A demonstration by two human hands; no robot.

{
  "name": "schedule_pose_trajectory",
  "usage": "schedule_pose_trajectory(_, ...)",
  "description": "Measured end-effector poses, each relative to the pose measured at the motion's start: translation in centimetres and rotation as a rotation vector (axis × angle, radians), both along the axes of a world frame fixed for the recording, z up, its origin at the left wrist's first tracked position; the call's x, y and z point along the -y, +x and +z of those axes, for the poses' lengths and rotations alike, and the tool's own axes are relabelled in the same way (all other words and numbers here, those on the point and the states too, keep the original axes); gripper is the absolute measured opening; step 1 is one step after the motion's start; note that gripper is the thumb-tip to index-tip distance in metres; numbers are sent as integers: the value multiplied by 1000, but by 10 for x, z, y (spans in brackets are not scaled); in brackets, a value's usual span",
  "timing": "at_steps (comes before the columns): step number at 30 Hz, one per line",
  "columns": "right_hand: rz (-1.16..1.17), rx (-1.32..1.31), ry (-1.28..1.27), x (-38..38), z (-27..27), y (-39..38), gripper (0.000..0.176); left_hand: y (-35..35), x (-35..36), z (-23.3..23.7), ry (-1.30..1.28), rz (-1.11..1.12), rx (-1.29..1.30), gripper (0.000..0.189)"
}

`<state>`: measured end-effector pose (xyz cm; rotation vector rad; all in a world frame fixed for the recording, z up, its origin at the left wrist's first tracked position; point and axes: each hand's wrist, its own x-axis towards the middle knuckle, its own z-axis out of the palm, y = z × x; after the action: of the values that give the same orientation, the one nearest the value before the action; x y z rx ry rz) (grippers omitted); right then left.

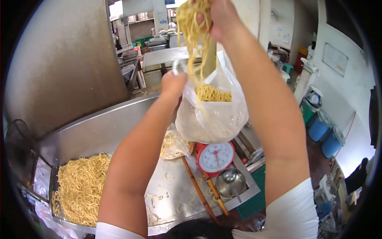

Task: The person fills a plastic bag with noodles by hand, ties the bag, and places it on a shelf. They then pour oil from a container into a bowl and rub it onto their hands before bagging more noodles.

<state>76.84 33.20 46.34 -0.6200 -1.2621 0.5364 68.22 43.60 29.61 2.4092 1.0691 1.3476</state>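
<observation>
A bunch of yellow noodles (190, 24) hangs from my right hand (223, 20), whose fingers are closed around it at the top of the view. Loose strands trail down toward the mouth of a translucent white plastic bag (234, 113). My left hand (174, 83) grips the bag's left upper edge and holds it open. Inside the bag lies a heap of noodles (215, 95). The bag rests above a red dial scale (216, 157); the weighing pan is mostly hidden beneath it.
A large noodle pile (81, 189) covers the left of the metal table (165, 199). A clear bag of noodles (175, 144), two wooden sticks (197, 190) and a metal bowl with a ladle (230, 181) surround the scale. Blue bins (332, 142) stand far right.
</observation>
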Motion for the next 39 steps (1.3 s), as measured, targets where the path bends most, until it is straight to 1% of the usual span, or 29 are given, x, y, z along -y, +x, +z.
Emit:
schedule_pose_trajectory(2,26,17,-21,-24,-32,20,28,-18,17,19,-1113,-505,827,15)
schedule_pose_trajectory(3,25,-9,-107,-26,-49,21,28,-19,10,18,-1102,-502,835,15)
schedule_pose_trajectory(4,22,-35,-193,-28,-65,23,28,-17,0,13,-1125,-596,845,16)
schedule_pose_trajectory(5,76,121,-333,-36,-84,40,26,-17,-7,12,-1144,-691,855,17)
schedule_pose_trajectory(6,127,276,-474,-43,-104,61,24,-17,5,21,-1125,-641,812,19)
schedule_pose_trajectory(7,-11,545,-630,-46,-119,75,23,-21,16,28,-1121,-641,816,19)
schedule_pose_trajectory(8,-158,810,-781,-47,-133,88,24,-25,27,33,-1074,-632,748,21)
schedule_pose_trajectory(10,-586,1316,-850,-51,-156,115,30,-27,30,33,-1015,-654,643,25)
schedule_pose_trajectory(11,-586,1317,-853,-52,-165,131,30,-28,30,32,-1018,-654,644,25)
schedule_pose_trajectory(13,-710,1397,-873,-43,-170,144,38,-28,30,31,-1020,-687,673,29)
schedule_pose_trajectory(14,-710,1396,-883,-39,-173,150,38,-28,30,30,-1029,-689,671,29)
schedule_pose_trajectory(16,-664,1303,-880,-13,-156,132,32,-26,31,31,-978,-717,614,34)
schedule_pose_trajectory(17,-666,1298,-890,-12,-156,131,32,-25,31,32,-986,-721,609,34)
schedule_pose_trajectory(19,-651,1325,-768,-11,-156,132,33,-20,32,30,-874,-679,499,37)
schedule_pose_trajectory(20,-656,1355,-737,-12,-155,131,33,-17,33,27,-834,-672,499,39)
schedule_pose_trajectory(21,-659,1381,-708,-9,-151,126,34,-15,36,25,-861,-672,479,39)
schedule_pose_trajectory(23,-716,1397,-572,-2,-144,114,33,-13,37,24,-728,-619,381,40)
schedule_pose_trajectory(25,-910,1459,-544,12,-139,95,34,-9,32,19,-668,-611,316,43)
schedule_pose_trajectory(27,-852,1460,-708,48,-130,67,48,-8,35,21,-630,-621,290,40)
schedule_pose_trajectory(28,-832,1456,-732,58,-133,58,48,-7,38,22,-642,-626,297,38)
schedule_pose_trajectory(30,-822,1498,-825,73,-146,47,64,-4,41,21,-671,-680,282,34)
schedule_pose_trajectory(31,-810,1496,-840,76,-154,47,64,-2,43,20,-687,-678,278,34)
schedule_pose_trajectory(33,-892,1530,-789,80,-165,47,70,1,47,22,-714,-726,248,32)
schedule_pose_trajectory(34,-887,1528,-796,78,-170,50,70,2,48,25,-689,-725,202,39)
schedule_pose_trajectory(35,-882,1537,-808,75,-176,55,65,1,50,25,-695,-725,199,39)
schedule_pose_trajectory(36,-877,1547,-818,72,-180,60,60,-3,61,30,-677,-693,152,44)
schedule_pose_trajectory(37,-875,1546,-821,70,-184,64,60,-4,68,33,-656,-661,107,51)
schedule_pose_trajectory(38,-847,1537,-840,69,-187,69,52,-1,66,32,-658,-660,106,51)
schedule_pose_trajectory(39,-819,1528,-858,67,-190,74,44,3,65,34,-708,-608,138,48)
